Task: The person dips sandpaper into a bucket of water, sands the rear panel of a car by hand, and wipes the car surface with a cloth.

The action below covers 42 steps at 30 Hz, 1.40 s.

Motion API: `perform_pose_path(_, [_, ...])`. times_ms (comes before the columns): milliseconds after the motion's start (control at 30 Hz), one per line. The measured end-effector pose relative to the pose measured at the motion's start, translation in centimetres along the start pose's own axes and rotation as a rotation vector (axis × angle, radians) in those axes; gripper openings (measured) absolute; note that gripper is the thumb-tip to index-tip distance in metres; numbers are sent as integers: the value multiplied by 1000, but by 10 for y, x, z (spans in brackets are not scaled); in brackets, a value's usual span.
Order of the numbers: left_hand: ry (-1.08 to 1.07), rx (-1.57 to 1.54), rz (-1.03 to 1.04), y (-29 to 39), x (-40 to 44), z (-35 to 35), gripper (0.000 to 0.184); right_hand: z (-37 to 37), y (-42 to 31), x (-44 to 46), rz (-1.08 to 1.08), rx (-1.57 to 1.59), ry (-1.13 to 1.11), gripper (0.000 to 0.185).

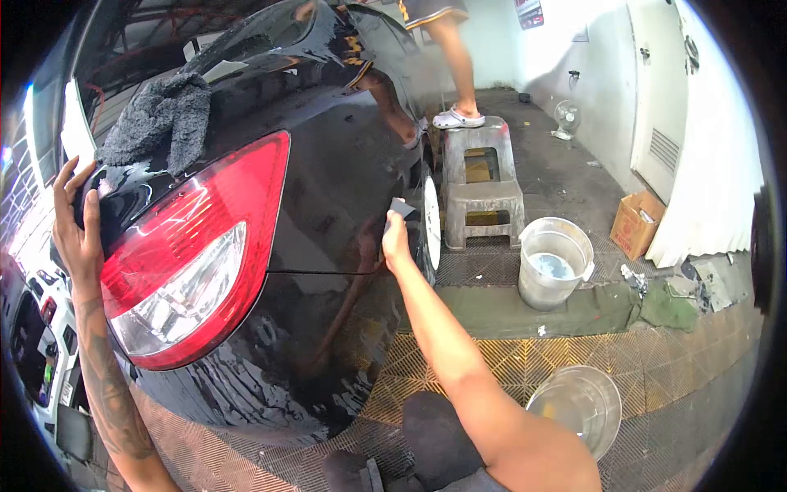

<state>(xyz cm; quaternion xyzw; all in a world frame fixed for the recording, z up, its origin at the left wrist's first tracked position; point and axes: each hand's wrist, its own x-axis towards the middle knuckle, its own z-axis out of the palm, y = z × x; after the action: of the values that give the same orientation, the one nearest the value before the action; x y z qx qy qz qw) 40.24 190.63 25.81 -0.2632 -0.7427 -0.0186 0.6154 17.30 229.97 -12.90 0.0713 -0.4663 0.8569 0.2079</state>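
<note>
A black car's wet rear corner (328, 197) fills the middle, with a red and clear tail light (197, 246) on it. My left hand (78, 217) rests on the car's rear edge, left of the tail light, its fingers spread and holding nothing. A dark grey fluffy cloth (160, 119) lies bunched on the car just above that hand. On the side panel near the wheel, my right hand (395, 238) is closed on a small flat grey piece (401, 207) that looks like sandpaper. Part of this piece is hidden by my fingers.
Another person's leg (452, 66) stands on a grey step stool (484, 193) beside the car. A bucket with liquid (557, 262) stands right of it, and a second bucket (578, 410) is near my right arm. A cardboard box (637, 225) and fan (566, 119) are farther right.
</note>
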Motion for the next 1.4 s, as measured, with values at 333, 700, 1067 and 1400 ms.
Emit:
perform_pose_path(333, [68, -69, -2, 27, 4, -3, 45, 19, -47, 9, -107, -476, -45, 61])
perform_pose_path(700, [81, -24, -3, 31, 5, -5, 48, 40, -80, -13, 8, -344, -95, 60])
perform_pose_path(1067, [78, -52, -11, 25, 4, -5, 44, 39, -60, 5, -158, -442, -20, 61])
perform_pose_path(1400, [78, -54, -11, 25, 5, -7, 44, 29, -61, 21, -200, -553, 118, 48])
